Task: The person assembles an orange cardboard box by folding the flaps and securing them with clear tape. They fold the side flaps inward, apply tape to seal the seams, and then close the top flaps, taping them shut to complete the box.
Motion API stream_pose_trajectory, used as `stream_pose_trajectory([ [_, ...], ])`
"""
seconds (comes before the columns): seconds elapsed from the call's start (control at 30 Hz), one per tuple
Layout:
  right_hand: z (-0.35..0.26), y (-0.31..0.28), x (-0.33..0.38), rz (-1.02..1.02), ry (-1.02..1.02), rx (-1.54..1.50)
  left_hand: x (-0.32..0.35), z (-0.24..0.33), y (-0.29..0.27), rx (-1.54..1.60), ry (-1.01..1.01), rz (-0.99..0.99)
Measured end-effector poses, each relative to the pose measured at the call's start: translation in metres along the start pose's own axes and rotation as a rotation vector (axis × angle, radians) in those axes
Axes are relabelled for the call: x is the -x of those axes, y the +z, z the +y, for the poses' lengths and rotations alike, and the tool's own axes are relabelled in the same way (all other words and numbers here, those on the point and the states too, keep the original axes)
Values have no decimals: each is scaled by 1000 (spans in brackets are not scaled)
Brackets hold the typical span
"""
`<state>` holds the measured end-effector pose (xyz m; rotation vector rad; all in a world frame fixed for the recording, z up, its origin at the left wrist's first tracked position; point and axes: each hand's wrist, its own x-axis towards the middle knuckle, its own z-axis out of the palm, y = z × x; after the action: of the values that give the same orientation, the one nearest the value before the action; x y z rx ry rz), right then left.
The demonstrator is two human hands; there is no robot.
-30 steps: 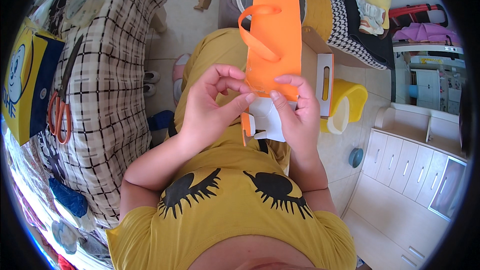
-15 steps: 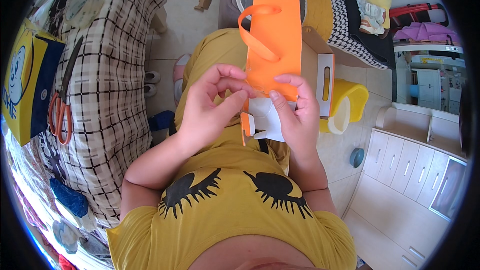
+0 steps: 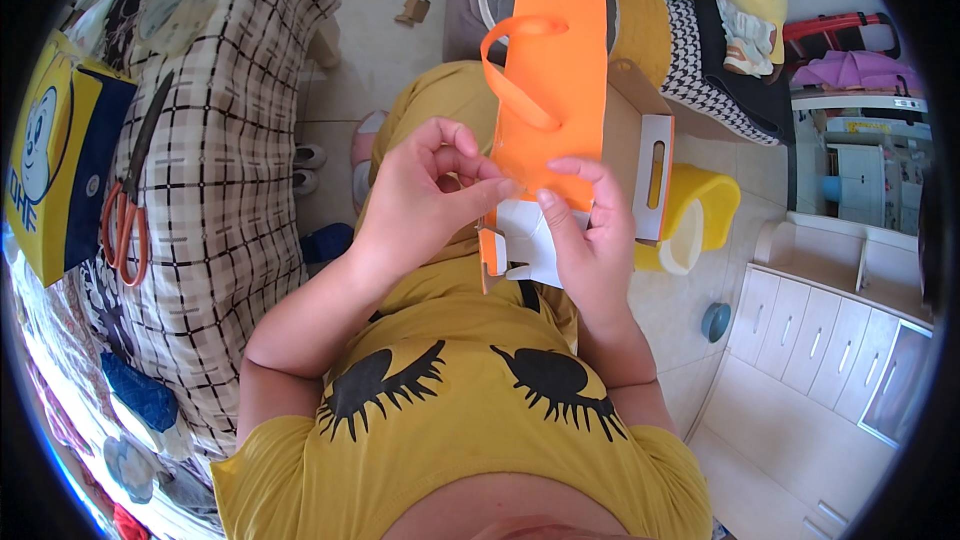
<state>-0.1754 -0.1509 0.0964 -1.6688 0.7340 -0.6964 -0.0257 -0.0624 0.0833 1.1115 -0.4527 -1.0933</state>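
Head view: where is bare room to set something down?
Floor tiles between the yellow plastic item and teal bowl look bare, as does checked cloth right of the scissors, though it may slope. Crowded: the orange box, left hand and right hand at it.

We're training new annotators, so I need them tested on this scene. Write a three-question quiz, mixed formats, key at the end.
1. Multiple choice: the scissors lie on
a) the floor
b) the checked cloth
c) the cabinet

2. True or false: the right hand grips the ribbon loop.

3. Short answer: which hand is nearer the scissors?

Key:
1. b
2. False; it is on the lower part of the orange box, apart from the loop.
3. The left hand.
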Motion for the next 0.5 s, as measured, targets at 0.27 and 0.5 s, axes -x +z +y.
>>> stream_pose_trajectory([
  [0.27,-1,5,0,-17,-77,72,1,2,-2,-120,-69,-2],
  [0.5,2,5,-1,-12,-84,80,0,0,-2,-117,-74,15],
])
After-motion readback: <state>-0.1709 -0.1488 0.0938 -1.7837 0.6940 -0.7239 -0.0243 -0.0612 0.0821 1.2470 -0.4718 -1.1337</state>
